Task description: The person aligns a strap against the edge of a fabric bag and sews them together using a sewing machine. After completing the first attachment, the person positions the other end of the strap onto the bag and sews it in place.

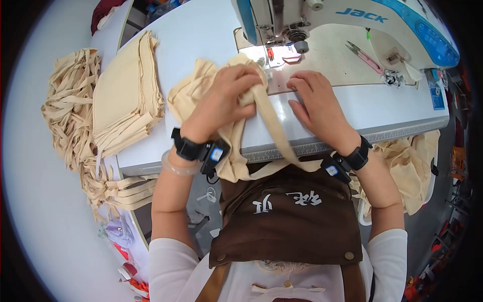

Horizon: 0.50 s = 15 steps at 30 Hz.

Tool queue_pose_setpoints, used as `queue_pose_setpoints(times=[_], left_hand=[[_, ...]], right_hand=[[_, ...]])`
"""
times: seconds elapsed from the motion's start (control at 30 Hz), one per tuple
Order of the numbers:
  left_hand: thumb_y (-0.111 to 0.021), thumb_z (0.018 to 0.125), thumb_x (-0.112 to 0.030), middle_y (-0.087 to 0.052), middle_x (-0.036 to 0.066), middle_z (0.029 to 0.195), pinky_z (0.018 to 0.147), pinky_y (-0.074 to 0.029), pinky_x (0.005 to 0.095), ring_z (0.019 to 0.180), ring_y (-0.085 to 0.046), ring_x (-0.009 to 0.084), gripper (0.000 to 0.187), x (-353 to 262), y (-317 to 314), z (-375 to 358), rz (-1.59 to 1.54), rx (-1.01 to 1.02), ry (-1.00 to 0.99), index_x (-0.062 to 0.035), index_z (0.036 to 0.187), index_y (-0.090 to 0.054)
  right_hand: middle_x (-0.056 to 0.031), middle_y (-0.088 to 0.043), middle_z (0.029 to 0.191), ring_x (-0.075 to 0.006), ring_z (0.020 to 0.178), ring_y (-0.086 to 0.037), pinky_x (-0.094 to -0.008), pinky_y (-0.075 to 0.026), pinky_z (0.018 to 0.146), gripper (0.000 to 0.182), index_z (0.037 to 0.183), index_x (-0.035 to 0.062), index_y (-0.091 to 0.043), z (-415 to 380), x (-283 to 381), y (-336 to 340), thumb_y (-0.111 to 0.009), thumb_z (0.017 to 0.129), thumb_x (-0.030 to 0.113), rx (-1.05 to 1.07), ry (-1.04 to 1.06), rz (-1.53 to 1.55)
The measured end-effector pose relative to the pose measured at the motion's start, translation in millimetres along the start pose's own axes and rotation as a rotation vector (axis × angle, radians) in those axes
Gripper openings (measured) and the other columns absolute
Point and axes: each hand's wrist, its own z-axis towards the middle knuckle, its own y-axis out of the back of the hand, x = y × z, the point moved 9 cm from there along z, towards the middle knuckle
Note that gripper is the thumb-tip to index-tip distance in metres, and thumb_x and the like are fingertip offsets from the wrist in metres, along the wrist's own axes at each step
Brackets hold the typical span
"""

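Observation:
My left hand (224,98) is closed on a bunched cream cloth piece (193,83), just left of the needle area of the sewing machine (322,17). A long cream strap (274,126) runs from under its fingers down over the table edge and loops across the apron. My right hand (317,105) hovers at the front of the machine bed, fingers bent and thumb apart, with nothing visible in it. Between the two hands lies a stretch of the white table. The presser foot (271,53) stands in the lit spot beyond them.
To the left sit a stack of folded cream cloth (128,95) and a heap of cream straps (73,110). Pink-handled thread scissors (366,58) lie right of the needle. A white bin of cream fabric (402,171) stands below the table's right side. A ruler strip (397,132) lines the front edge.

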Motion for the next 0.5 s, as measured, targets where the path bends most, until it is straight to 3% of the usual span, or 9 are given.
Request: queue_pose_setpoints(times=[0.13,0.23,0.33,0.43,0.5], left_hand=[[-0.078,0.071,-0.002,-0.057,0.013,0.126,0.1,-0.048,0.0403,0.121,-0.056,0.0346,0.044,-57.4,1.1,-20.0,-0.266,-0.017,-0.079,-0.0062,0.113,-0.066],[-0.076,0.065,0.001,-0.056,0.012,0.125,0.104,-0.046,0.0438,0.125,-0.054,0.0352,0.047,-117.1,-3.5,-25.1,-0.321,0.063,-0.254,-0.0075,0.111,-0.067],[-0.073,0.062,0.001,-0.056,0.013,0.122,0.105,-0.045,0.0465,0.126,-0.054,0.0368,0.048,-155.8,-12.3,-29.0,-0.416,0.12,-0.308,-0.0068,0.109,-0.067],[-0.073,0.063,-0.007,-0.056,0.012,0.122,0.108,-0.04,0.0483,0.128,-0.052,0.0372,0.045,-175.7,-16.9,-32.6,-0.558,0.204,-0.254,-0.0093,0.108,-0.069],[-0.074,0.066,-0.013,-0.055,0.011,0.124,0.111,-0.036,0.0483,0.13,-0.05,0.0361,0.043,-182.4,-18.1,-32.5,-0.696,0.243,-0.166,-0.0117,0.108,-0.07]], right_hand=[[-0.0199,-0.056,0.132,-0.04,0.122,-0.053,-0.0459,-0.044,0.107,0.058,0.138,-0.0004,-0.05,-15.3,10.1,7.3,-0.071,0.085,0.01,-0.016,-0.063,0.242],[-0.0192,-0.059,0.13,-0.0339,0.121,-0.058,-0.0425,-0.046,0.105,0.054,0.139,-0.0001,-0.051,-28.2,15.6,-2.4,-0.069,0.088,0.008,0.071,-0.174,0.827],[-0.0095,-0.062,0.128,-0.0159,0.12,-0.057,-0.0337,-0.049,0.1,0.052,0.135,-0.0001,-0.054,-41.2,22.4,7.2,-0.075,0.089,0.014,0.075,-0.267,1.161],[-0.0084,-0.064,0.124,-0.0176,0.12,-0.058,-0.0332,-0.047,0.101,0.046,0.131,0.0021,-0.058,-70.5,16.6,18.0,-0.075,0.089,0.013,0.126,-0.333,1.228],[-0.0081,-0.065,0.122,-0.0188,0.12,-0.059,-0.0324,-0.046,0.103,0.04,0.129,0.0063,-0.059,-81.7,26.9,31.9,-0.072,0.092,0.013,-0.095,-0.148,0.969]])
